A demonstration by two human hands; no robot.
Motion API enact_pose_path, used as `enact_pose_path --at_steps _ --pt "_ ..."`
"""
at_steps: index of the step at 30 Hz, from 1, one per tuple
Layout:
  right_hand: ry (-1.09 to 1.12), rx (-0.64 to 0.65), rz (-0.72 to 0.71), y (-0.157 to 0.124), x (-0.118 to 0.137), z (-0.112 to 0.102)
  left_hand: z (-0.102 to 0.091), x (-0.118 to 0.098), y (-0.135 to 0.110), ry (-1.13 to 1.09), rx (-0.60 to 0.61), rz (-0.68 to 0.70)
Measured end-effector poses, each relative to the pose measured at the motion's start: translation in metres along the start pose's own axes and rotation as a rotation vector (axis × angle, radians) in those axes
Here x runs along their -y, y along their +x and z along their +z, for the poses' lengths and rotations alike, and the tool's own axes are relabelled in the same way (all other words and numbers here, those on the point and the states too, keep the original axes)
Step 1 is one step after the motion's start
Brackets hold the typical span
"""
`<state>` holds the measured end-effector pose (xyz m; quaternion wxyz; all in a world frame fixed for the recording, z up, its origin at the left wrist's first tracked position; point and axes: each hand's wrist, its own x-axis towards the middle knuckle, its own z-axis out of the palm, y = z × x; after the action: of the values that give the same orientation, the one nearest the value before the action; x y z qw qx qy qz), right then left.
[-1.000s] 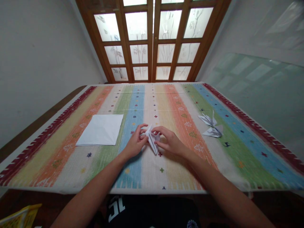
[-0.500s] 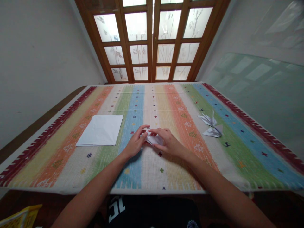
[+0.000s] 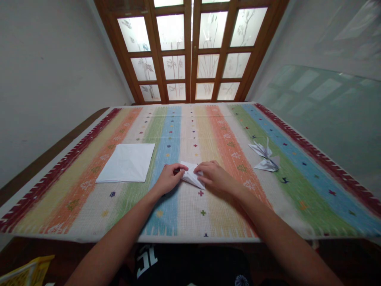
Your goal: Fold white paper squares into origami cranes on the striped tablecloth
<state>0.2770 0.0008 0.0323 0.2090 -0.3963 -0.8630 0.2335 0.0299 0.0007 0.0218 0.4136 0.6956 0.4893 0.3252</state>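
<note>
A small folded piece of white paper (image 3: 191,174) lies at the middle of the table, between my two hands. My left hand (image 3: 169,178) pinches its left corner between thumb and forefinger. Over its right side, my right hand (image 3: 212,174) has its fingers bent and pressing on the paper; the thumb is partly hidden. To the left rests a stack of square white paper sheets (image 3: 126,163). A folded white paper crane (image 3: 266,157) stands off to the right, apart from my hands.
A striped, patterned tablecloth (image 3: 190,214) covers the table. Beyond its far edge stand wooden doors with glass panes (image 3: 190,51). A glass panel (image 3: 327,119) leans along the right wall. At the lower left is a yellow plastic basket (image 3: 32,270).
The folded paper has come down flatter and shows more of its surface. My fingers have moved from its raised top to its left corner and right side.
</note>
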Motion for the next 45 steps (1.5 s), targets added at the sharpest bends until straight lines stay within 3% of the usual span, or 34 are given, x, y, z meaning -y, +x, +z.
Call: enact_pose_path --at_steps 3,10,15,25,30,35,40,45 --pt "0.046 0.031 -0.006 -0.002 -0.001 0.000 -0.007 0.002 -0.002 0.103 0.091 0.012" --pt "0.058 0.027 0.035 -0.005 0.002 0.002 -0.012 0.005 -0.008 0.376 0.068 0.208" --pt "0.103 0.056 0.029 -0.007 0.000 0.001 -0.008 0.005 -0.009 0.392 0.161 0.299" --pt "0.184 0.124 0.074 -0.008 0.005 -0.012 -0.008 0.003 -0.010 0.411 0.163 0.334" --pt "0.226 0.061 0.098 -0.008 0.009 -0.010 -0.007 0.000 -0.011 0.389 0.156 0.318" --pt "0.319 -0.094 0.101 -0.003 0.004 0.001 -0.002 0.003 -0.011 0.387 0.101 0.280" --pt "0.404 -0.225 0.274 0.002 -0.001 0.014 0.001 0.005 -0.010 0.424 0.096 0.266" --pt "0.399 -0.265 0.348 0.003 -0.007 0.011 -0.004 0.003 -0.008 0.427 0.094 0.274"
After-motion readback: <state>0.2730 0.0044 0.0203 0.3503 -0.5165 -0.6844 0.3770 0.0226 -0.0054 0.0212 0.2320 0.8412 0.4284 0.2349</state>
